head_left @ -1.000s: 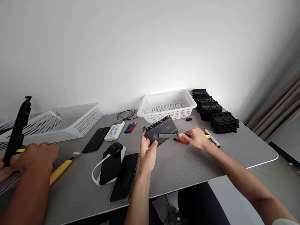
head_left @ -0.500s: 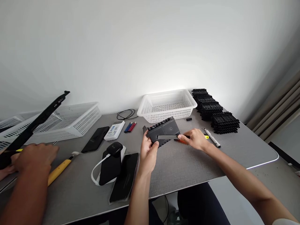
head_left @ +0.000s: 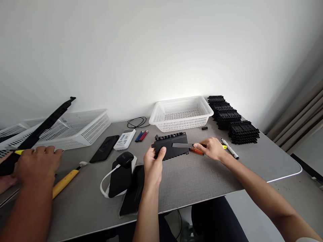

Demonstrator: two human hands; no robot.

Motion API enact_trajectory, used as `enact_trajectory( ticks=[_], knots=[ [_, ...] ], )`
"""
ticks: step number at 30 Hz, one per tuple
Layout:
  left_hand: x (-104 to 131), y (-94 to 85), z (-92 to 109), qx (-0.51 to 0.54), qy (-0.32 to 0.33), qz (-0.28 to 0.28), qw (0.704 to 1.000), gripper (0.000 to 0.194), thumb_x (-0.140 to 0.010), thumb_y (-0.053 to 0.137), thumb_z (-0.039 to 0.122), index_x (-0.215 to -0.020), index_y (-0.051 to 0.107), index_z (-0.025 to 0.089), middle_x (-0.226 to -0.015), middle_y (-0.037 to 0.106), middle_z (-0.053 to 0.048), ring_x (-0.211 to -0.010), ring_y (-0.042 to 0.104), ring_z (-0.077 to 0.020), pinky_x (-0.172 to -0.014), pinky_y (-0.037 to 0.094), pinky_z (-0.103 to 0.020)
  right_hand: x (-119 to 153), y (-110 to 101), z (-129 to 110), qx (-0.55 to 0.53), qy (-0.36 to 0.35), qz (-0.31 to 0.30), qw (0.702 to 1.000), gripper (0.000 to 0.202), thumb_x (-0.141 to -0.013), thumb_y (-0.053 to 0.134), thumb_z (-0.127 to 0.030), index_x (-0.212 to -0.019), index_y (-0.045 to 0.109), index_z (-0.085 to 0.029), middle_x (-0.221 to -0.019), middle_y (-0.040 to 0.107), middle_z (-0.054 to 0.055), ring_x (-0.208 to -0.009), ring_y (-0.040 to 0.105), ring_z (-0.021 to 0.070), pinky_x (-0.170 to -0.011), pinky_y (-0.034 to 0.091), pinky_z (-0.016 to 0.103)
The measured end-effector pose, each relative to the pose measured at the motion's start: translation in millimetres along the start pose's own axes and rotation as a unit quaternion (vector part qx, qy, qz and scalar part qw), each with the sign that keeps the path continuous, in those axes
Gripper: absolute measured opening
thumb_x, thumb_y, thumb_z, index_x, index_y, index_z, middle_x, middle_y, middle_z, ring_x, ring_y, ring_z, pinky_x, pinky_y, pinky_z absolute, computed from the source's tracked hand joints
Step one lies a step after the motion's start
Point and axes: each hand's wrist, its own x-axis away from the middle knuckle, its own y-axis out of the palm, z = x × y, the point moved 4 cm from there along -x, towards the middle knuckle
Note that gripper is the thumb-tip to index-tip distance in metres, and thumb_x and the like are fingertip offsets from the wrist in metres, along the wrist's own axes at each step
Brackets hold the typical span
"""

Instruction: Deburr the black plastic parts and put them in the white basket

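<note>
My left hand grips a black plastic part with toothed edges at its left end, the thumb lying on its flat face. In my right hand is a flat metal file with a black and yellow handle. The file's blade lies across the face of the part, its tip near my left thumb; whether it touches cannot be told. An orange-handled tool rests on the table just behind the file. Part of the file's handle is hidden by my right fingers.
Behind the part stands a white basket. Stacks of black toothed parts and a white marker are at right. Phones, a white box and lighters lie left. A co-worker's hand is beside a yellow-handled tool.
My left hand has turned the black part more level and shifted slightly left and down. The file has moved slightly right. The co-worker's hand has risen a little.
</note>
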Motion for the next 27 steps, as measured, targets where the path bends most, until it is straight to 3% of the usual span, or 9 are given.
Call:
enact_trajectory(
  ticks=[11, 20, 24, 27],
  knots=[
    [-2, -11.0, 7, 0.027, -0.002, 0.010, 1.000, 0.048, -0.067, 0.083, 0.042, -0.107, 0.068, 0.018, -0.104, 0.073, -0.009, -0.110, 0.065, -0.0272, -0.107, 0.043, -0.044, -1, -2, 5, 0.032, -0.015, 0.018, 0.999, 0.073, -0.092, 0.025, -0.075, -0.051, 0.049, -0.019, -0.051, 0.046, 0.002, -0.049, 0.034, 0.0127, -0.054, 0.016, 0.030],
    [3, -5.4, 10, 0.039, -0.003, 0.012, 0.999, 0.047, -0.067, 0.083, 0.042, -0.103, 0.067, 0.017, -0.104, 0.072, -0.009, -0.110, 0.065, -0.0265, -0.107, 0.043, -0.042, -3, -4, 11, 0.018, -0.022, 0.022, 0.999, 0.070, -0.093, 0.028, -0.073, -0.051, 0.044, -0.019, -0.051, 0.040, 0.000, -0.051, 0.028, 0.0120, -0.056, 0.017, 0.031],
    [5, -1.3, 6, 0.001, 0.018, 0.062, 0.998, 0.052, -0.068, 0.082, 0.044, -0.108, 0.061, 0.019, -0.100, 0.072, -0.007, -0.101, 0.067, -0.0236, -0.099, 0.048, -0.039, -3, -8, 9, -0.107, -0.016, 0.055, 0.993, 0.069, -0.092, 0.028, -0.074, -0.052, 0.040, -0.019, -0.055, 0.030, -0.002, -0.054, 0.023, 0.0109, -0.055, 0.017, 0.029],
    [12, 11.9, 2, -0.046, 0.045, 0.065, 0.996, 0.047, -0.071, 0.080, 0.045, -0.104, 0.057, 0.020, -0.098, 0.071, -0.007, -0.093, 0.068, -0.0222, -0.088, 0.053, -0.036, -1, -5, -1, -0.250, -0.021, 0.023, 0.968, 0.066, -0.091, 0.034, -0.074, -0.065, 0.054, -0.017, -0.059, 0.030, -0.003, -0.056, 0.027, 0.0108, -0.054, 0.021, 0.027]
  ],
)
